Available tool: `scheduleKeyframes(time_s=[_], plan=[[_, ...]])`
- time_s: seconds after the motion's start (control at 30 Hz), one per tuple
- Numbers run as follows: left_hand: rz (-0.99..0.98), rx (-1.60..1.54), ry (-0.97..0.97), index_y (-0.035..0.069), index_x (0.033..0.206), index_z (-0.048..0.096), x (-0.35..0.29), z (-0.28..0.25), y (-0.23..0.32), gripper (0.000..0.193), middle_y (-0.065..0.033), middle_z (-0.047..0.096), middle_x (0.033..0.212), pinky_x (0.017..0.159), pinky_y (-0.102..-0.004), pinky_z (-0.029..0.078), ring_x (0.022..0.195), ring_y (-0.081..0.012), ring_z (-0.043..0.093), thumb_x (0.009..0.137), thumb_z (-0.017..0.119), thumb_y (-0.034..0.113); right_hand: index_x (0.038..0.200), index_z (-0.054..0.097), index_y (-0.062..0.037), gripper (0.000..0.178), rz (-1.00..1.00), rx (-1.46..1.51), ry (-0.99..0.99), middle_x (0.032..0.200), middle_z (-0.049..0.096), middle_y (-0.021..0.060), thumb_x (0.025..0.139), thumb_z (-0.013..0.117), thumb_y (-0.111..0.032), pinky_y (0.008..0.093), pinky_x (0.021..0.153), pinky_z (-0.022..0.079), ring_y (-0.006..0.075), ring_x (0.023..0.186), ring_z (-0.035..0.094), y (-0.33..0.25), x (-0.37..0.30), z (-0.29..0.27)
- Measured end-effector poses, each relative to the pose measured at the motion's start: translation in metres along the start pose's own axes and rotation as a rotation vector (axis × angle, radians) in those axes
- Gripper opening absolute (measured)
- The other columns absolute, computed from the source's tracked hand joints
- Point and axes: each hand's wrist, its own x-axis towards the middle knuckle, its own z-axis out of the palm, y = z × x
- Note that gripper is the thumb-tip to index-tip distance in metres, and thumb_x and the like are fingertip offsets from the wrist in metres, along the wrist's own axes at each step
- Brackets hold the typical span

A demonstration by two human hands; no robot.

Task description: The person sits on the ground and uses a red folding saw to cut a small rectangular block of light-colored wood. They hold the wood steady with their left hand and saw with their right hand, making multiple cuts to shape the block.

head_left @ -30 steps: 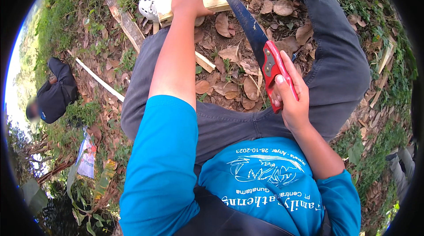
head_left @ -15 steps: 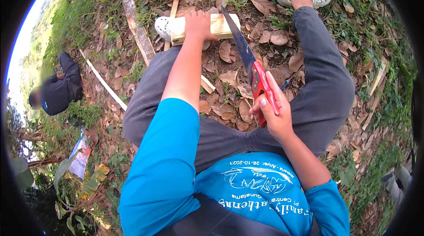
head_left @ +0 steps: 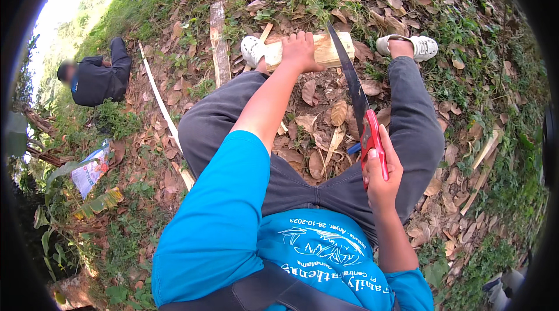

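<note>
From where I stand, the seated person's left hand [head_left: 300, 53] is clasped across a pale, squared block of wood [head_left: 336, 49], fingers over its far edge and thumb along the near one. The block lies out between the feet, its left end just beside one white clog [head_left: 253, 50]. The right hand [head_left: 383, 172] is wrapped round the red handle of a handsaw [head_left: 353, 85], forefinger stretched forward along the grip. The dark blade crosses the block to the right of the left hand; I can't tell whether its teeth are biting. Dry leaves [head_left: 339, 113] cover the ground around.

The block looks stiff and fairly light, dry enough not to slip, though its sawn edges could splinter; it's best held flat near the left end, clear of the blade. The saw should feel light, its thin blade springy toward the tip, so the moulded handle is the only sensible hold.
</note>
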Motion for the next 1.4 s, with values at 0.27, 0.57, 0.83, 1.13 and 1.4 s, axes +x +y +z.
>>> scheduleKeyframes(time_s=[0.27,0.57,0.83,1.13,1.4], plan=[[-0.067,-0.187,-0.057,-0.003,0.148,0.036,-0.029,0.0,0.042,0.126,-0.0226,0.048,0.149,0.113,-0.0517,0.04,0.138,-0.0382,0.05,0.063,0.083,0.076,0.155,0.046,0.0026,0.055,-0.066,-0.131,0.019,0.138,0.063,0.0096,0.104,0.061,-0.01,0.0212,0.094,0.046,0.0062,0.107,0.058,-0.009,-0.033,-0.011],[-0.035,-0.359,-0.038,-0.003,0.134,0.043,-0.027,0.041,0.047,0.113,-0.0222,0.054,0.137,0.117,-0.0551,0.035,0.133,-0.0403,0.051,0.062,0.087,0.071,0.154,0.047,0.002,0.055,-0.067,-0.316,0.007,0.136,0.064,0.0095,0.103,0.063,-0.01,0.0225,0.096,0.046,0.0073,0.108,0.059,-0.019,-0.037,0.012],[-0.038,-0.472,-0.003,0.0,0.133,0.045,-0.015,0.104,0.05,0.108,-0.0186,0.057,0.13,0.107,-0.0492,0.041,0.124,-0.0392,0.056,0.059,0.09,0.066,0.153,0.05,0.0003,0.054,-0.061,-0.614,-0.02,0.128,0.069,0.0091,0.102,0.064,-0.009,0.0231,0.092,0.048,0.0076,0.1,0.061,-0.02,0.002,0.029],[-0.089,-0.436,-0.008,0.005,0.133,0.046,-0.012,0.134,0.056,0.109,-0.0137,0.055,0.134,0.106,-0.0501,0.036,0.126,-0.0321,0.052,0.056,0.09,0.068,0.152,0.051,-0.0009,0.053,-0.038,-0.75,-0.029,0.113,0.071,0.0086,0.101,0.063,-0.008,0.0244,0.088,0.049,0.0077,0.095,0.062,-0.01,0.018,0.03],[-0.089,-0.499,-0.133,0.008,0.152,0.039,-0.009,0.118,0.053,0.122,-0.0146,0.051,0.148,0.112,-0.0523,0.03,0.139,-0.034,0.046,0.064,0.074,0.086,0.15,0.052,0.0022,0.051,-0.052,-0.731,0.018,0.116,0.07,0.0083,0.101,0.063,-0.007,0.0224,0.085,0.048,0.0059,0.092,0.06,-0.012,0.022,0.034]])
